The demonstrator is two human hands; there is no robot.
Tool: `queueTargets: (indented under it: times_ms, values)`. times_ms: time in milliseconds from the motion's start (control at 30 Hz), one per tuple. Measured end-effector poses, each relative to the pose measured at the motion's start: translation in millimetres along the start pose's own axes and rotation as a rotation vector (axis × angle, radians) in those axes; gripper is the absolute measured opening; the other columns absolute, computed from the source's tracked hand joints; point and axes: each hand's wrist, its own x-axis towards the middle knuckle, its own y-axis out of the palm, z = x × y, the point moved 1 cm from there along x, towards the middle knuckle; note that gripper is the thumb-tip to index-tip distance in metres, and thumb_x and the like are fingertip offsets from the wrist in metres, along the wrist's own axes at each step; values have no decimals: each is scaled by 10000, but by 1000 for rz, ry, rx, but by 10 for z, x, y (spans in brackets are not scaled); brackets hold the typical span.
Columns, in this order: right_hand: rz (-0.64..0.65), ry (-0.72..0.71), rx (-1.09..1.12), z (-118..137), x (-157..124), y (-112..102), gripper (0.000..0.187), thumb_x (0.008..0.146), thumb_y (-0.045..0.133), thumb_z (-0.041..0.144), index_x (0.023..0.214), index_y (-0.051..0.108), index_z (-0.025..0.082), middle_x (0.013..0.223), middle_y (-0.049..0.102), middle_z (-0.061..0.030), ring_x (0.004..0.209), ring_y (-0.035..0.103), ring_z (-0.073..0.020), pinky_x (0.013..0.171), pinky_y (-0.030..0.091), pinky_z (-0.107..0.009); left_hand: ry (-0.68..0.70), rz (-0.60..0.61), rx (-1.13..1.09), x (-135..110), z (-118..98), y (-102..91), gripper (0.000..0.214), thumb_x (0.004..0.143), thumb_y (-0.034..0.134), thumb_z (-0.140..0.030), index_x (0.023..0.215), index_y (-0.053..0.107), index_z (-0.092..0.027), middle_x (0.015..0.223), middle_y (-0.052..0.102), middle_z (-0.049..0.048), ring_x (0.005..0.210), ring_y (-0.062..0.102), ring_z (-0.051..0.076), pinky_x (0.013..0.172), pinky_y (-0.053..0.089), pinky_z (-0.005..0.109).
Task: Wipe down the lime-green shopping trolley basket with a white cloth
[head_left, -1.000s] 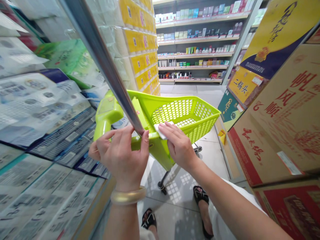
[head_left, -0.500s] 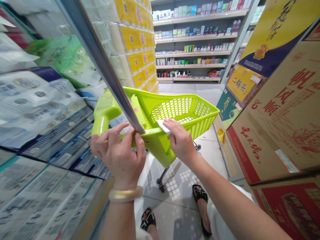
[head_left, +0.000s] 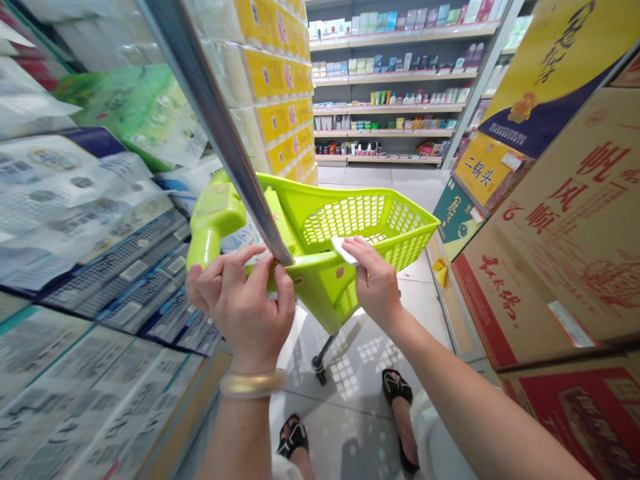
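Note:
A lime-green plastic shopping cart [head_left: 320, 283] with perforated basket walls stands in front of me. My right hand [head_left: 376, 277] presses a folded white cloth [head_left: 345, 251] against the cart's near top rim, fingers closed over it. It could be cloth or thick tissue. My left hand [head_left: 250, 300], a gold bangle on its wrist, curls its fingers over the cart's edge near the foot of a metal pole [head_left: 225, 133]. Part of its grip is hidden behind the hand. The pole slants from the cart rim up past the upper left.
Wrapped tissue packs [head_left: 75, 187] are piled at the left, with yellow packs [head_left: 280, 73] stacked behind the cart. Cardboard cartons [head_left: 565, 233] line the right side. Shelves [head_left: 400, 107] of small cosmetics stand at the back. A caster wheel [head_left: 319, 367] and my sandalled feet are on the tiles.
My right hand has slid the white cloth along the cart's rim, to the right and away from the pole. My left hand stays at about the same spot by the pole.

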Motion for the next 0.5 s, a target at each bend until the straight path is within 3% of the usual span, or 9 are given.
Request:
queueTargets:
  times_ms: [200, 367, 500]
  values:
    - [84, -247, 124, 241, -35, 28, 443, 940, 407, 78, 1281, 630, 251, 1291, 669, -52, 1335, 517, -182, 1141, 443, -428, -12, 16, 27, 12, -11, -9, 190, 849, 568, -252, 998, 671, -312, 1159, 652, 63, 1196, 472, 341, 1044, 280, 619]
    - [-31, -25, 61, -23, -10, -26, 487, 935, 342, 49, 1257, 650, 246, 1267, 681, -64, 1299, 554, -190, 1120, 463, -446, -46, 38, -22, 15, -12, 2, 200, 846, 568, -256, 1008, 678, -296, 1179, 645, 79, 1228, 444, 355, 1026, 306, 623]
    - [-2, -96, 64, 129, -36, 13, 452, 945, 364, 73, 1259, 646, 233, 1275, 678, -61, 1315, 537, -181, 1133, 453, -433, -66, 24, -42, 21, -36, 1, 183, 839, 570, -251, 974, 684, -297, 1146, 651, 77, 1228, 446, 346, 1061, 283, 604]
